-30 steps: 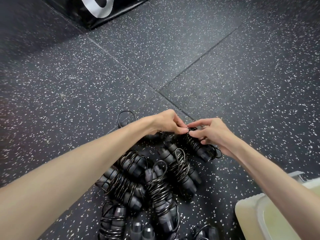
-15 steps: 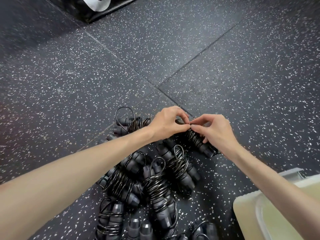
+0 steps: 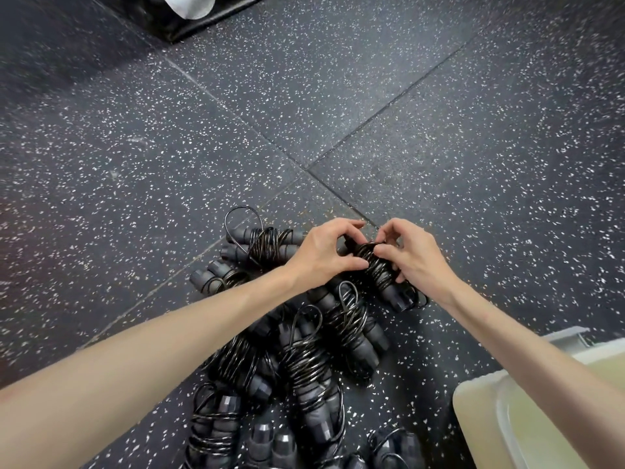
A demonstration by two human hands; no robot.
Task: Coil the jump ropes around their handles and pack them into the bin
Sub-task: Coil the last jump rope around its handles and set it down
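A black jump rope (image 3: 382,275) wound round its grey handles lies at the far right of a heap on the floor. My left hand (image 3: 323,252) pinches its upper end with curled fingers. My right hand (image 3: 411,253) grips the coil from the right, thumb and fingers on the cord. Several other coiled jump ropes (image 3: 304,363) lie piled below my hands. The pale bin (image 3: 480,421) stands at the bottom right, partly behind my right forearm.
Speckled black rubber floor tiles (image 3: 338,113) stretch all round. A black mat with white lettering (image 3: 189,11) lies at the far top. One coiled rope (image 3: 267,243) with a loose loop sits left of my left hand.
Both hands have shifted slightly further away on the rope. My fingers have curled more tightly round its coil. The view has tilted down a little.
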